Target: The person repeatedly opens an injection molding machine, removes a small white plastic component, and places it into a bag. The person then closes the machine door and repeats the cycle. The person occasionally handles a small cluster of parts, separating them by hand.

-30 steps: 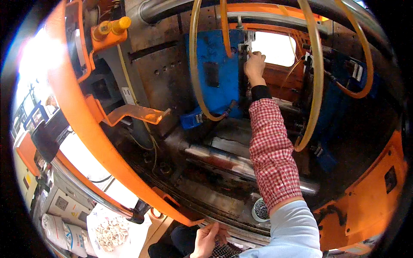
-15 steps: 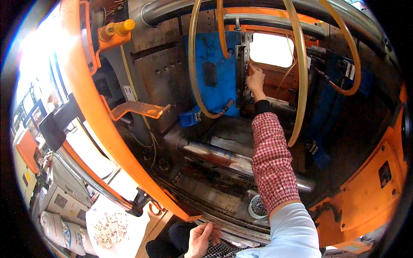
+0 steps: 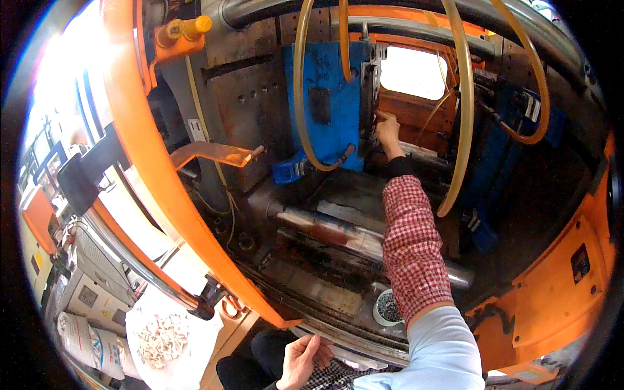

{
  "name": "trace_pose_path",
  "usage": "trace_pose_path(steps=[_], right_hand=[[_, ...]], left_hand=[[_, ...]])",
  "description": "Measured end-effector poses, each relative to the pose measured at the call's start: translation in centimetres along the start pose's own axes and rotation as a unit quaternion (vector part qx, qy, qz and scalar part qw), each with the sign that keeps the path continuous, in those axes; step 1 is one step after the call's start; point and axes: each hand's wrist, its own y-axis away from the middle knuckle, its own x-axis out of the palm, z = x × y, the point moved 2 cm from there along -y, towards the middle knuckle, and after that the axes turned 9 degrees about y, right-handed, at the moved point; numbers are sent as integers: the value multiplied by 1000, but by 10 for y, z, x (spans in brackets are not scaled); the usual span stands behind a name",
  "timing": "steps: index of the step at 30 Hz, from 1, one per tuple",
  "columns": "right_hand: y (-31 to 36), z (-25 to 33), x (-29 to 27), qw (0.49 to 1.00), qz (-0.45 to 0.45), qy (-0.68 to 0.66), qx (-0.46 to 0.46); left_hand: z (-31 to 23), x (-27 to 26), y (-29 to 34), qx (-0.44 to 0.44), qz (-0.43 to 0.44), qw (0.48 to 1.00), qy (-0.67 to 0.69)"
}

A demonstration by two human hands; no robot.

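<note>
My right hand [image 3: 388,132] reaches deep into the machine, its fingers bent in against the dark inner face of the blue mould half [image 3: 333,107]. Whatever those fingertips grip, if anything, is too small to make out. Down by my lap, my left hand [image 3: 300,361] is closed, thumb and fingertips pressed together. What it might hold does not show. Below my right forearm, a small white tub [image 3: 377,314] of dark little pieces stands on the machine's lower ledge.
Yellowish hoses [image 3: 466,117] hang around my right arm. A thick steel bar [image 3: 331,231] crosses below it. The orange door frame [image 3: 172,188] rises at left, with an orange bracket [image 3: 214,153] jutting inward. Pale small parts [image 3: 162,341] lie on a white sheet at lower left.
My right hand has shifted slightly down along the mould face, and its outstretched index finger has bent in. My left hand stays closed near my lap. The whole view has shifted a little.
</note>
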Motion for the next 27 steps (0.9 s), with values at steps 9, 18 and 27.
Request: trace_pose_path(steps=[9,18,27], right_hand=[[4,-27,3,993,64,-47,91],[-2,-59,40,997,49,49,20],[74,28,-16,994,-20,106,26]], left_hand=[[4,1,1,-3,1,1000,5],[-17,-4,18,49,-33,997,-54],[-115,-12,49,607,-278,584,-462]])
